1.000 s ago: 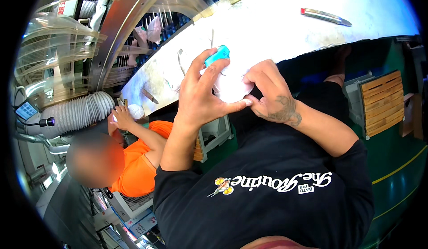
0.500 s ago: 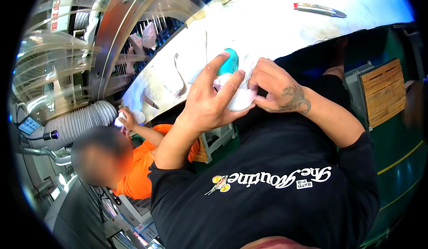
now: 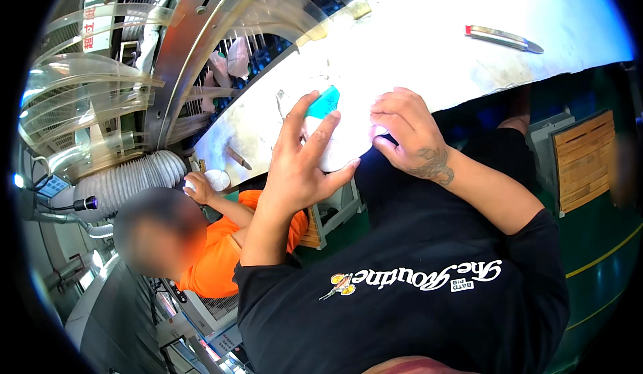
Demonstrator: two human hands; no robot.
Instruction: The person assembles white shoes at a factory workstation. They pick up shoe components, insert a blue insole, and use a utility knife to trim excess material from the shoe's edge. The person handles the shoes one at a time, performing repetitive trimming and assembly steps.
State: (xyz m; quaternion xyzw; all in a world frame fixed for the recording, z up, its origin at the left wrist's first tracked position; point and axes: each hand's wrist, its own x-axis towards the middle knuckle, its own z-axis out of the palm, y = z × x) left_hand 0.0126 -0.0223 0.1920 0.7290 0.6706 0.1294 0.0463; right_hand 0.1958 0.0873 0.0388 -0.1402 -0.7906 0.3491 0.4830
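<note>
Left grip clasping white piece and teal block at tabletop edge | right grip curled beside, contents unclear to me | piece not set down; completion I cannot judge

Turquoise piece, white table, orange shirt

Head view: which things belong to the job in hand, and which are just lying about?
Seemingly in the job: white piece, in the left hand; turquoise piece at its fingertips.

Seemingly lying about: red-ended pointed tool; narrow tool near the co-worker.
</note>
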